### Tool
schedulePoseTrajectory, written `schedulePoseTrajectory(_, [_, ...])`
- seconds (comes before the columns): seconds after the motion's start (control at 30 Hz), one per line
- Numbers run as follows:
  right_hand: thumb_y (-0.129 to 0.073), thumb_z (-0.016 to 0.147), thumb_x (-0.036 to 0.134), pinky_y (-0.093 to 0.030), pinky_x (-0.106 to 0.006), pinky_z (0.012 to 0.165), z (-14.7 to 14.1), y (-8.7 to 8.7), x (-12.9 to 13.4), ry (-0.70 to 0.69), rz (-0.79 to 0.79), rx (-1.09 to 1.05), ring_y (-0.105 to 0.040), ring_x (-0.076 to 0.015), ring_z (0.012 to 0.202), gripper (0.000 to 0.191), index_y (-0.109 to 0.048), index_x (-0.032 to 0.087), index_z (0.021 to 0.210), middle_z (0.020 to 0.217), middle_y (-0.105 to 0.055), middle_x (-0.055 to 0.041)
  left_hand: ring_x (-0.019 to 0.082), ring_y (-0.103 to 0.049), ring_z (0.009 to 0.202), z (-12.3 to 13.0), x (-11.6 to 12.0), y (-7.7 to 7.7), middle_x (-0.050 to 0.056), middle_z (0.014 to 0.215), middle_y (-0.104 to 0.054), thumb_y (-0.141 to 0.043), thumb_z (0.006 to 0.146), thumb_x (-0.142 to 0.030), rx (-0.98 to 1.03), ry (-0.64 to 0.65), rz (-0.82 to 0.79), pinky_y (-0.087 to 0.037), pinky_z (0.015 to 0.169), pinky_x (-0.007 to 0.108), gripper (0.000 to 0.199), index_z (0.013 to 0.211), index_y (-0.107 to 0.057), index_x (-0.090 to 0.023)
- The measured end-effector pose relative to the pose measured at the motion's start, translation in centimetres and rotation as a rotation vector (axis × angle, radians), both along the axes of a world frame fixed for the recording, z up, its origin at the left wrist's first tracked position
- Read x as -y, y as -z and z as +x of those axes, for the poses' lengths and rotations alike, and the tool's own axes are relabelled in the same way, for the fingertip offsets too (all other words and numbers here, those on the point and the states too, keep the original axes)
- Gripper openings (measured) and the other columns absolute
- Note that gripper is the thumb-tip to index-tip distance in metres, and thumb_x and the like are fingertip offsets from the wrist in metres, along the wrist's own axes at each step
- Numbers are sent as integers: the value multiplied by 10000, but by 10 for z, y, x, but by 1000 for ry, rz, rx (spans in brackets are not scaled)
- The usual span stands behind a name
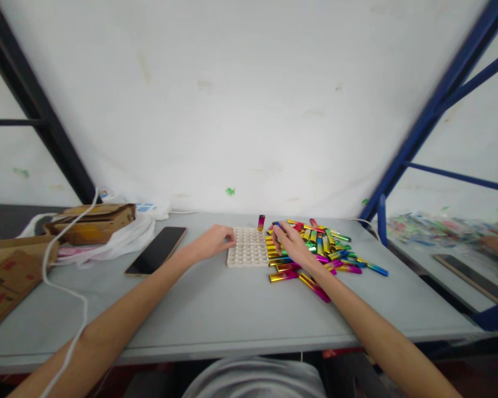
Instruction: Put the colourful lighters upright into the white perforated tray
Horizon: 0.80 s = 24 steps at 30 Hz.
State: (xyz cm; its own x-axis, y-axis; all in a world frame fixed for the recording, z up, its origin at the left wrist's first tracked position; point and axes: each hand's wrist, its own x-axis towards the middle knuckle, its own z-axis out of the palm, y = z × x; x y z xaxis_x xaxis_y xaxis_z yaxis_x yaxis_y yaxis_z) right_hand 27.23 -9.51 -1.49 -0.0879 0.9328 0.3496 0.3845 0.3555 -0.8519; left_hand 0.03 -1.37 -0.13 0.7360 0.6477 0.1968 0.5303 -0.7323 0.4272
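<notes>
Tubes blend shiny gold, magenta, green and blue; the gridded tray is off-white.

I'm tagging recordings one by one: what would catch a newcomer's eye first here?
Probably the heap of shiny, multicoloured pieces right of centre, by the right hand. Next comes the pale grid tray left of it, with one upright piece at its far right corner.

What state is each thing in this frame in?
Tray: flat, mostly unfilled.
Standing tube: upright at the tray's far right corner.
Other tubes: heaped, lying loose.
Left hand: curled at the tray's left edge.
Right hand: apparently gripping a blue-ended tube.
Left phone: flat, screen dark.
Right phone: flat, screen dark.
Plastic bag: crumpled.
</notes>
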Motion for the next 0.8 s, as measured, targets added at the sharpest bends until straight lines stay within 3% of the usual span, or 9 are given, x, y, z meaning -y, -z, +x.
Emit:
schedulePoseTrajectory(0.13, [-427, 1003, 595, -471, -330, 777, 1, -24, 3, 23, 242, 317, -568, -211, 838, 456, -597, 216, 815, 843, -597, -54, 214, -690, 902, 0, 0, 0, 89, 935, -768, -597, 890, -335, 13, 1, -5, -469, 834, 261, 205, 813, -698, -174])
schedulePoseTrajectory(0.27, [-431, 1015, 560, -422, -287, 669, -6, -53, -8, -13, 276, 471, -523, -163, 669, 447, -560, 210, 768, 699, -575, -7, 204, -689, 872, 1, -2, 3, 86, 925, -765, -597, 889, -283, 15, 11, 7, -467, 819, 257, 177, 805, -697, -164])
schedulePoseTrajectory(0.4, [-520, 992, 512, -457, -271, 693, -17, -71, -41, -125, 334, 489, -621, -167, 702, 357, -600, 200, 837, 749, -678, -18, 193, -684, 862, 0, -4, 8, 72, 919, -764, -608, 888, -259, 30, 4, 14, -466, 820, 251, 153, 814, -699, -161])
schedulePoseTrajectory(0.5, [-602, 968, 411, -488, -275, 773, -23, -67, -71, -156, 344, 535, -708, -185, 788, 226, -640, 199, 899, 842, -749, -36, 184, -679, 844, 0, -4, 9, 58, 910, -764, -621, 886, -236, 21, -10, 18, -463, 809, 246, 130, 816, -702, -162])
schedulePoseTrajectory(0.6, [-651, 946, 325, -490, -279, 767, -22, -50, -93, -142, 293, 665, -727, -201, 792, 134, -663, 192, 955, 864, -770, -50, 189, -680, 854, 1, -3, 10, 61, 912, -765, -635, 883, -213, 3, -29, 18, -461, 814, 249, 105, 829, -706, -158])
schedulePoseTrajectory(0.7, [-647, 953, 299, -475, -276, 719, -17, -37, -103, -138, 248, 781, -706, -202, 754, 140, -670, 170, 1001, 844, -765, -65, 196, -681, 860, 2, -2, 10, 65, 904, -765, -648, 882, -212, -16, -44, 31, -457, 814, 254, 94, 842, -712, -157])
schedulePoseTrajectory(0.8, [-610, 977, 293, -467, -267, 727, -11, -38, -105, -178, 238, 828, -693, -190, 778, 153, -678, 165, 1028, 897, -765, -77, 191, -678, 844, 3, -4, 12, 61, 897, -764, -642, 889, -211, -16, -36, 36, -453, 798, 249, 101, 844, -714, -157])
